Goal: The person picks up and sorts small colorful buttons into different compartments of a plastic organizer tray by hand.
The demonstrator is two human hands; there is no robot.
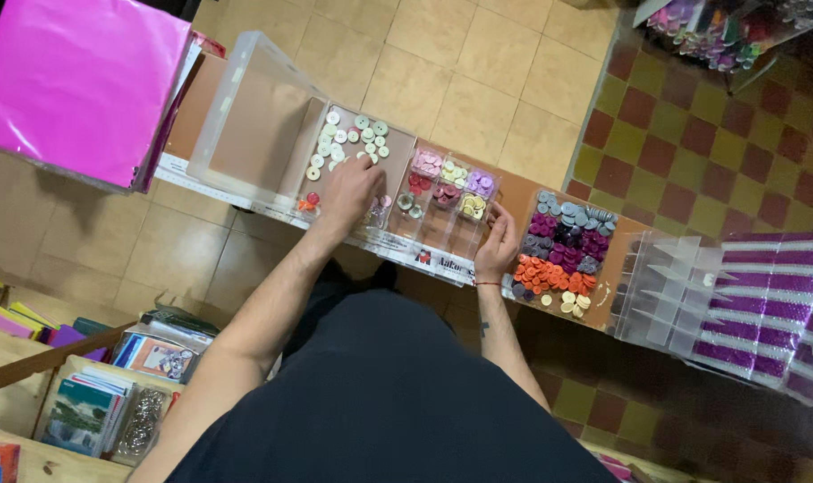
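A clear plastic compartment box (442,234) lies on a brown shelf in front of me, its clear lid (245,116) flipped open to the left. One compartment holds white and pale green buttons (346,136); others hold pink, red, yellow and lilac buttons (451,183). My left hand (348,190) reaches into the box with its fingers curled down among the white and green buttons; whether it holds one is hidden. My right hand (497,246), with a red string at the wrist, grips the box's right edge.
Right of the box sits a tray of purple, grey and orange buttons (563,250), then an empty clear divider box (666,286) and purple glitter tubes (773,295). A pink sheet pack (76,80) lies top left. Booklets (93,411) stand lower left.
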